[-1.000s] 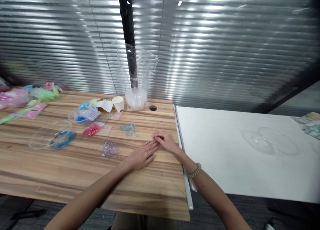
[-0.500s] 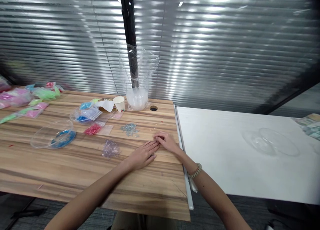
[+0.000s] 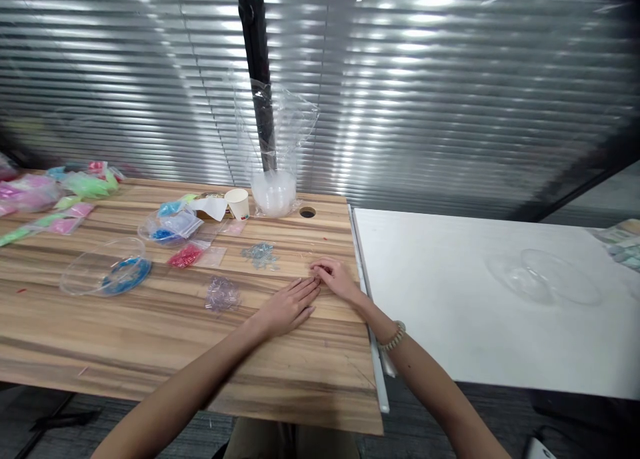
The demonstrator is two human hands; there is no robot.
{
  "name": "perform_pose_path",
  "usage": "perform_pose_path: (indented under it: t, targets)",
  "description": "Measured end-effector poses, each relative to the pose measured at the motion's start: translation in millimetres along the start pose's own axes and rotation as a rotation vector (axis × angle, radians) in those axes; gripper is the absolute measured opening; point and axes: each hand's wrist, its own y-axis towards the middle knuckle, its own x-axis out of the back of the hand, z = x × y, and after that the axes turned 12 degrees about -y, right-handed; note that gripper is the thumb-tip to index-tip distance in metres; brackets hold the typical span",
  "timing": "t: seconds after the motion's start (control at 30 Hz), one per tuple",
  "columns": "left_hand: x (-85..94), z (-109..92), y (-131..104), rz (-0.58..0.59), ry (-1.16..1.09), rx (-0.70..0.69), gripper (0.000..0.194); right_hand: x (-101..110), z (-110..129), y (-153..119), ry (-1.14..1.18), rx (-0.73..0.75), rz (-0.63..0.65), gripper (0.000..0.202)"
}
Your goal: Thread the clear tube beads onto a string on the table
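Observation:
My left hand (image 3: 290, 306) lies flat on the wooden table (image 3: 280, 392), its fingers stretched out to the right. Touching its fingertips is my right hand (image 3: 334, 277), the fingers bent together in a pinch; whatever sits between them is too small to make out. Left of the hands is a pile of pale purple thin pieces (image 3: 221, 294). Beyond them lies a pile of grey-blue thin pieces (image 3: 260, 254). A heap of red pieces (image 3: 185, 254) rests on a small clear bag.
Clear dishes with blue pieces (image 3: 127, 275) stand left, near a paper cup (image 3: 237, 204). Clear bowls (image 3: 274, 194) in a plastic bag are at the back. Colourful bags (image 3: 90, 184) lie far left. A white table (image 3: 425, 292) adjoins on the right, bearing clear dishes (image 3: 560, 277).
Both hands stay in nearly the same place. The right fingers have shifted very slightly against the left fingertips, and the whole view has tilted a little.

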Motion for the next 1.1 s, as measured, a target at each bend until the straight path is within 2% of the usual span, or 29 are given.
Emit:
perform_pose_path:
  t: [0.17,0.37,0.53,0.7,1.1]
  targets:
    - [-1.7,1,-3,-0.04,0.063,-0.092,0.037,5,-4,0,-0.081,0.041,-0.116,0.022]
    - [5.3,-2,-3,-0.111,0.017,-0.176,0.031,9,-6,-1,-0.128,0.042,-0.265,0.022]
    - [10.2,-3,-2,-0.11,-0.013,-0.216,0.029,7,-8,-4,-0.172,0.018,-0.287,0.024]
    - [11.9,0,-3,-0.102,-0.044,-0.194,0.029,4,-12,-5,-0.189,-0.024,-0.305,0.028]
    - [17.5,3,-6,-0.12,-0.009,-0.222,0.029,3,-18,-3,-0.222,-0.014,-0.331,0.028]
